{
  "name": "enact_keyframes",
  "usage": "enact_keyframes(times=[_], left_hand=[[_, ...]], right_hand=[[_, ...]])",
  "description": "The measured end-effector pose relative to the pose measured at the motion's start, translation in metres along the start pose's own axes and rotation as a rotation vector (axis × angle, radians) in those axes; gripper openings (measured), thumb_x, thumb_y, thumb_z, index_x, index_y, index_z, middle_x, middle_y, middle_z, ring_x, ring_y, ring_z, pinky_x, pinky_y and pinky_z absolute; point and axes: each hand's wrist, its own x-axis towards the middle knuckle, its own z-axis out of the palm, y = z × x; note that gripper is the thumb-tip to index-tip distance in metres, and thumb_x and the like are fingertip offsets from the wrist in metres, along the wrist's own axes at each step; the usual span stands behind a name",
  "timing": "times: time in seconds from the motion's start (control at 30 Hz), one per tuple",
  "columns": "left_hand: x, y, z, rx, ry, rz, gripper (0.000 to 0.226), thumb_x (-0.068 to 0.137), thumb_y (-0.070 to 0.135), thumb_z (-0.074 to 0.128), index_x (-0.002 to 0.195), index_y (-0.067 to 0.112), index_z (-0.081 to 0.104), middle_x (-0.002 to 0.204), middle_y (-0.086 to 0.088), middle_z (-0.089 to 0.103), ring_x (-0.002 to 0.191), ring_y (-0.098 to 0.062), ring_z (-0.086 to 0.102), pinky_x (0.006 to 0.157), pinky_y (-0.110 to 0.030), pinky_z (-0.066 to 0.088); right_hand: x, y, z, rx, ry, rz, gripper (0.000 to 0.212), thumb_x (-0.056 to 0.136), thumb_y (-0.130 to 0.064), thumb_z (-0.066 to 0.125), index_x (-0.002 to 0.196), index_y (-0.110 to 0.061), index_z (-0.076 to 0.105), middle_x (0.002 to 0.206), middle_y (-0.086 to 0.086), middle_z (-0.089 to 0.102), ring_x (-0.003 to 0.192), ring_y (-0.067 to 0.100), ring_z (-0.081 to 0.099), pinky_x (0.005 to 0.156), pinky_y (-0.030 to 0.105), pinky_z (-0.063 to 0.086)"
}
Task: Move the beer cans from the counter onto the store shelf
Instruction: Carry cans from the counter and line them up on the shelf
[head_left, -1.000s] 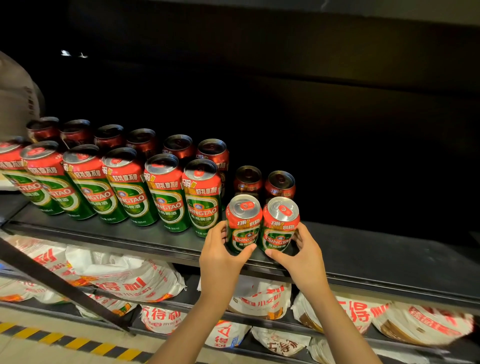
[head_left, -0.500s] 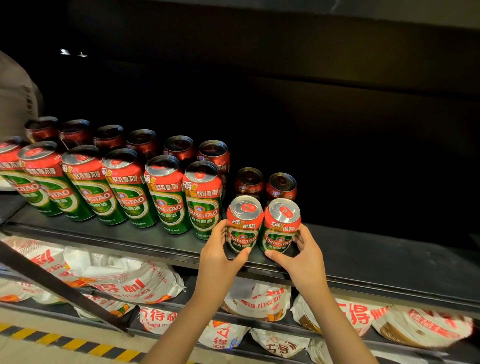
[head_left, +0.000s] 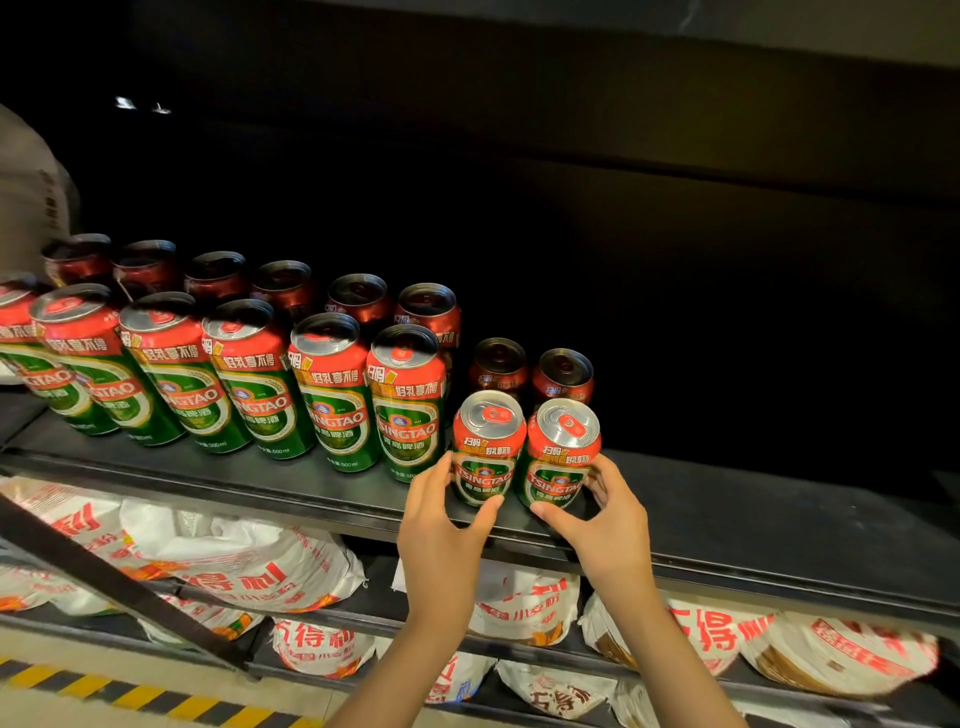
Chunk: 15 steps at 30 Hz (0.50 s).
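Two short red-and-green beer cans stand side by side near the front edge of the dark shelf (head_left: 779, 525). My left hand (head_left: 441, 519) grips the left can (head_left: 485, 447), thumb in front and fingers round its left side. My right hand (head_left: 605, 519) grips the right can (head_left: 563, 452) the same way from the right. Two more short cans (head_left: 530, 369) stand just behind them. To the left, several tall cans (head_left: 332, 389) stand in two rows on the same shelf.
The shelf's right half is bare and dark. Below it, a lower shelf holds white sacks (head_left: 249, 566) with red print. A dark bar (head_left: 104, 577) slants across the lower left, above a floor with yellow-black tape (head_left: 130, 696).
Both hands have slid the two short cans slightly further back on the shelf and keep their grip. The view has shifted a little; the other cans stand as before.
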Motion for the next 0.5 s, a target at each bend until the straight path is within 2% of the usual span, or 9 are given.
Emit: enact_keyframes(times=[0.1, 0.3, 0.5], left_hand=[[0.0024, -0.0003, 0.0015, -0.014, 0.020, -0.031, 0.063, 0.071, 0.023, 0.080, 0.127, 0.012, 0.056, 0.118, -0.001, 0.061, 0.108, -0.014, 0.058, 0.091, -0.027, 0.048], [0.0047, 0.0055, 0.0027, -0.025, 0.008, -0.096, 0.063, 0.072, 0.024, 0.079, 0.130, 0.014, 0.055, 0.120, 0.001, 0.059, 0.111, -0.014, 0.056, 0.092, -0.025, 0.046], [0.0043, 0.0080, 0.0017, -0.003, -0.010, -0.094, 0.065, 0.075, 0.028, 0.076, 0.133, 0.016, 0.052, 0.124, 0.000, 0.057, 0.114, -0.015, 0.055, 0.095, -0.033, 0.050]], right_hand=[[0.0017, -0.0021, 0.0039, 0.021, -0.001, -0.006, 0.067, 0.070, -0.013, 0.081, 0.129, -0.024, 0.050, 0.114, -0.017, 0.054, 0.107, -0.002, 0.048, 0.074, -0.003, 0.035], [0.0021, 0.0002, 0.0078, 0.001, 0.041, -0.040, 0.067, 0.069, -0.015, 0.083, 0.127, -0.023, 0.051, 0.115, -0.014, 0.052, 0.108, 0.001, 0.049, 0.078, 0.000, 0.035], [0.0010, 0.0016, 0.0096, -0.036, 0.060, -0.071, 0.065, 0.071, -0.018, 0.082, 0.127, -0.025, 0.050, 0.112, -0.017, 0.050, 0.101, -0.009, 0.049, 0.076, -0.005, 0.035]])
